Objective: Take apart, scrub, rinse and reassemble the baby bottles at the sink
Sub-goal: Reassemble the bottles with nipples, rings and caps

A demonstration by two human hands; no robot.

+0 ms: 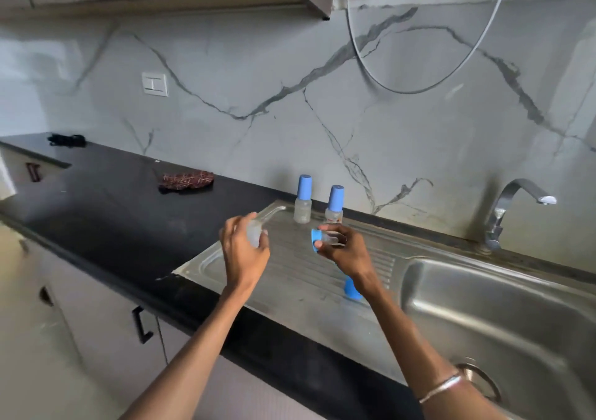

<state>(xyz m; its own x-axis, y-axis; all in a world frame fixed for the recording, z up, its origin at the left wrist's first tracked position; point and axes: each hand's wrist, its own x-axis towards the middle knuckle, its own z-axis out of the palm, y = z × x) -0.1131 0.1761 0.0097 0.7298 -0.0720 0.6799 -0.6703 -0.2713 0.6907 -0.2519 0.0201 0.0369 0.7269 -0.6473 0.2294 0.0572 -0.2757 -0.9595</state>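
Note:
Two baby bottles with blue caps stand upright at the back of the steel drainboard (290, 277): one on the left (303, 202) and one on the right (334, 205). My left hand (243, 252) grips a clear bottle body (254, 232) above the drainboard's left part. My right hand (343, 248) pinches a blue ring with a clear teat (322, 240), held sideways and apart from the bottle body. A blue cap (351, 289) lies on the drainboard, partly hidden behind my right wrist.
The steel sink basin (503, 323) lies to the right, with a tap (512, 208) behind it. A dark countertop (106, 219) stretches to the left and carries a checked cloth (186, 181). Cabinet doors with black handles sit below the counter.

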